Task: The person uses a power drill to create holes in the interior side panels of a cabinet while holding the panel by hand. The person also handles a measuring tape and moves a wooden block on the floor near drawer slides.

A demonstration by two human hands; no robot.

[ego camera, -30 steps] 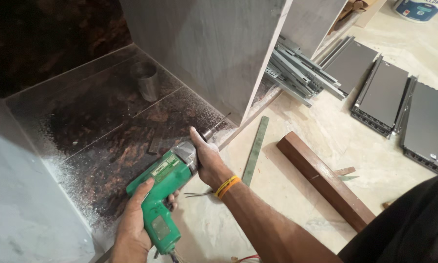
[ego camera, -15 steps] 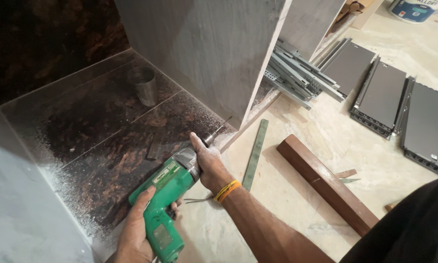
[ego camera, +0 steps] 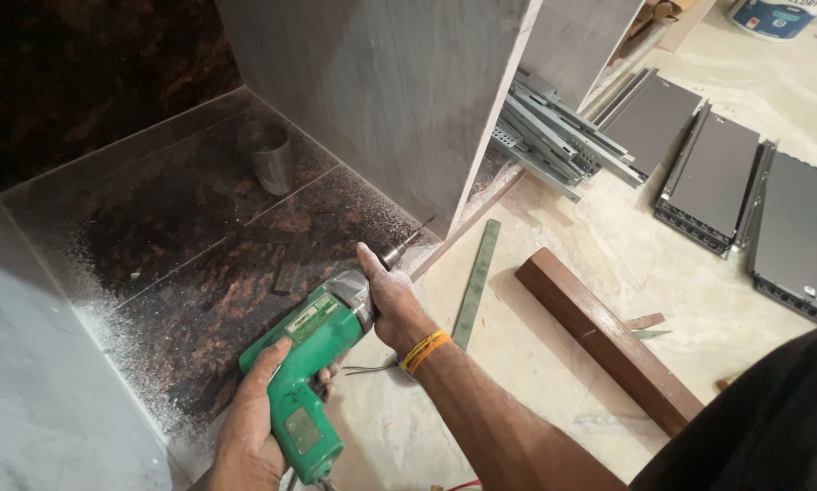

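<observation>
Gripping a green drill (ego camera: 308, 382) with both hands, low centre of frame. Left hand (ego camera: 254, 427) at 7 o'clock: fingers clamped on the pistol grip, one finger up along the body. Right hand (ego camera: 392, 295) wraps the front end just behind the chuck, fingers closed on it; orange-yellow band (ego camera: 425, 349) on that wrist.

Drill lies tilted, nose pointing to 1 o'clock. Bit (ego camera: 415, 233) sits at the bottom edge of a grey panel (ego camera: 390, 91); can't tell whether it touches.

Dark stone floor (ego camera: 199, 236) at 10 o'clock from the drill, dusted white along its left and near edges. Small metal cup (ego camera: 270, 156) stands upright on it at 11 o'clock, well apart from the drill. Pale grey slab (ego camera: 35, 364) fills 8 o'clock.

Right of the hands, on the cream floor (ego camera: 608, 245):
- green steel ruler (ego camera: 477, 282), lying flat at 2 o'clock, near the right hand
- brown wood bar (ego camera: 608, 336) at 3 o'clock, running diagonally
- stack of grey drawer slides (ego camera: 554, 136) at 1 o'clock, against the panel base
- three dark drawer sides (ego camera: 713, 177) flat in a row, far right
- white and blue bucket (ego camera: 776, 16), top right corner, partly cut off

Dark sleeve (ego camera: 763, 418) at 4 o'clock.
</observation>
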